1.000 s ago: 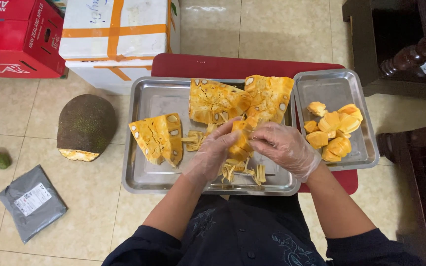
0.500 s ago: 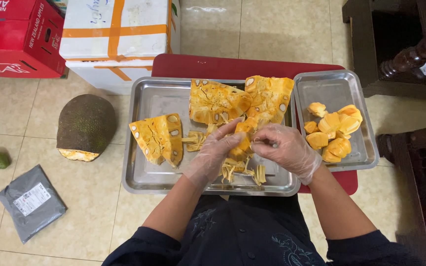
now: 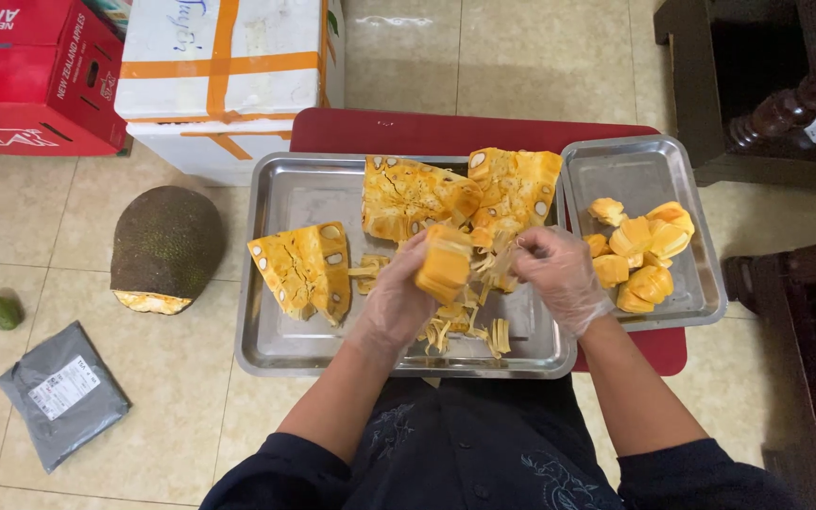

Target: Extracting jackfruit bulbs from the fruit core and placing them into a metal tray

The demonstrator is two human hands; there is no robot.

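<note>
Between the gloved fingers of the left hand [image 3: 397,304] sat a jackfruit pod [image 3: 444,263], gripped upright over the big tray [image 3: 276,349]. Right hand [image 3: 559,276] pinched stringy fibres [image 3: 489,268] just beside it; the small tray [image 3: 705,283] of cleaned pods lay further right, nearer that hand.

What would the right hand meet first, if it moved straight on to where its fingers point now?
Probably the jackfruit bulb that the left hand holds: the right hand points left toward it. Depth is unclear, so it might pass just behind.
</note>
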